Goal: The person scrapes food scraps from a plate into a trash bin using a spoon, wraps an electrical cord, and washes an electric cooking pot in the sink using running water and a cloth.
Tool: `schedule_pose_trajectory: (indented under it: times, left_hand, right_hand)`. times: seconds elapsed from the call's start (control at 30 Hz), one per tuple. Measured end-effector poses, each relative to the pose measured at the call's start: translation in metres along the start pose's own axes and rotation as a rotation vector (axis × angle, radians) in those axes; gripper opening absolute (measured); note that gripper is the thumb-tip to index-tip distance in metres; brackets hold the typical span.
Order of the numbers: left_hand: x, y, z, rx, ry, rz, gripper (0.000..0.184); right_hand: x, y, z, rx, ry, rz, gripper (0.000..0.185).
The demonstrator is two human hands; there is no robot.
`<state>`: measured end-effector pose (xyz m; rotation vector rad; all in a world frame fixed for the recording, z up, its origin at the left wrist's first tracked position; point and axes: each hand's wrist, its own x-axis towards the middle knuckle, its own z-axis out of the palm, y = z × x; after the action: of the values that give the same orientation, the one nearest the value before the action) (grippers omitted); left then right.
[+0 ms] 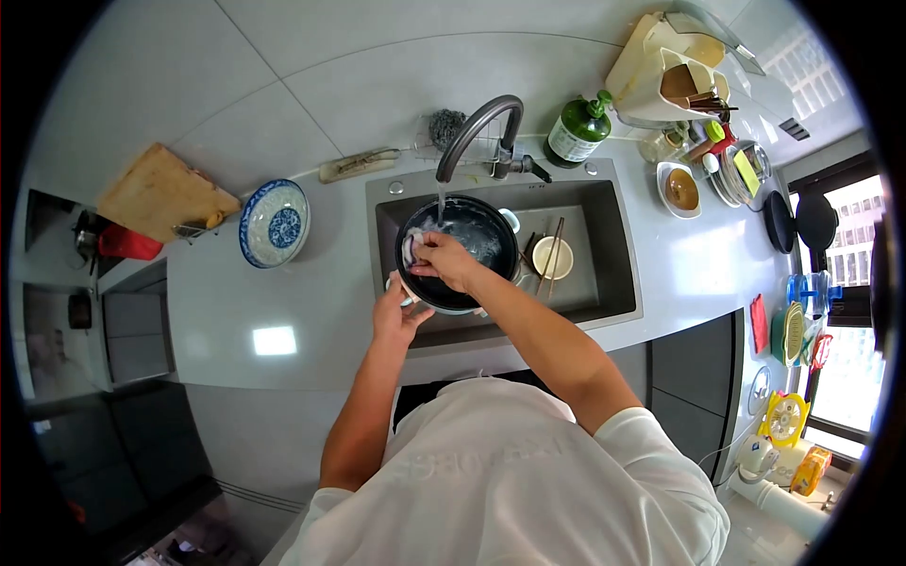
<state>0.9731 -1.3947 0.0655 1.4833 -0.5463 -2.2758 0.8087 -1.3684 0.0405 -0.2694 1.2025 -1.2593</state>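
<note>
1. Across your white shirt point(510, 509) runs a line of pale lettering point(481, 459), nearly the same colour as the cloth; you cannot spell it out with certainty.
2. On the green bottle point(578, 132) in front of you, a white label point(571, 144) carries small print, too blurred for you to read.
3. On the orange packet point(810, 471) toward your lower right, any wording is too small to make out.

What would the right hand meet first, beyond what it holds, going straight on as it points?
The right hand would likely meet the left inner wall of the dark pot, just past the pale scrubber; depth is unclear.
</note>
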Motion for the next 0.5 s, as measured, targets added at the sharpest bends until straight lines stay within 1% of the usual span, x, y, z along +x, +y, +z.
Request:
schedule_pose_trajectory:
  times: [0.07,0.1,0.2,0.23,0.27,0.33,0.37,0.47,0.5]
  left_hand:
    - [0.001,0.002,0.000,-0.003,-0.001,-0.004,0.052]
    - [0.001,0.001,-0.001,-0.006,0.000,-0.007,0.052]
    - [-0.001,-0.007,-0.002,0.035,0.025,-0.008,0.042]
    - [-0.002,-0.010,-0.002,0.054,0.023,-0.007,0.043]
    - [-0.003,-0.013,-0.003,0.076,0.028,-0.010,0.043]
    - [-0.005,-0.012,-0.004,0.120,0.036,-0.010,0.043]
    - [-0.006,-0.011,-0.005,0.131,0.014,0.001,0.042]
    - [-0.001,-0.005,-0.007,0.167,0.017,0.000,0.042]
    - [-0.001,-0.003,-0.007,0.169,0.009,-0.010,0.043]
  right_hand:
    - [-0.010,-0.006,0.010,-0.026,0.019,-0.006,0.022]
    - [-0.017,-0.006,0.013,-0.173,0.009,-0.034,0.028]
    - [0.003,0.003,0.005,-0.212,0.100,-0.026,0.034]
    - [0.006,-0.004,0.009,-0.020,0.234,-0.024,0.036]
    - [0.020,-0.002,0.007,0.164,0.354,-0.083,0.034]
    - [0.026,-0.005,0.005,0.271,0.527,-0.135,0.033]
    - [0.024,-0.001,0.007,0.242,0.525,-0.117,0.031]
    - [-0.005,0.004,0.021,0.010,0.305,0.024,0.028]
    - [-0.007,0.006,0.021,-0.054,0.266,0.033,0.028]
